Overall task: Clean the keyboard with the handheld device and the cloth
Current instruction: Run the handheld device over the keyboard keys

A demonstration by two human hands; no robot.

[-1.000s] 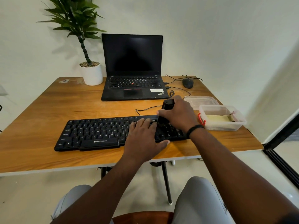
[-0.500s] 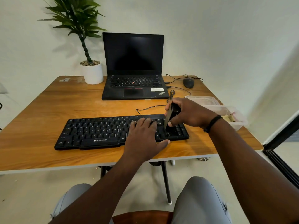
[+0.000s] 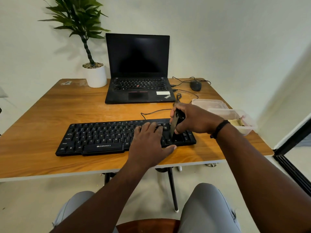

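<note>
While the device stands on the keys, these are the hazards and the make of things.

Right hand: the right hand [image 3: 193, 119] has its fingers curled around the handheld device [image 3: 175, 122], holding it near upright with its lower end on the right-hand block of the keyboard [image 3: 107, 137].
Left hand: the left hand [image 3: 149, 140] lies flat on the keys just left of the device, fingers spread wide and straight, holding nothing, thumb over the near edge.
Risk, slip: if the left hand lifts, the light keyboard could skate on the smooth surface [image 3: 50, 115] under the device's push.
Risk, keys: too steep or hard a press could catch a keycap edge and lever it loose.
Risk, cable: the thin black cable [image 3: 156, 111] loops just behind the hand; a wide sweep could snag it.
Risk, tub: the plastic tub [image 3: 249, 122] sits near the right wrist and could be knocked toward the edge.
Cloth: something pale lies in the tub; whether it is the cloth I cannot tell.
Materials: keyboard matt black plastic, low and long, with ridged rows; device dark, slim, slab-like; surface glossy wood grain with a pale rim; tub clear, thin-walled, rectangular.
</note>
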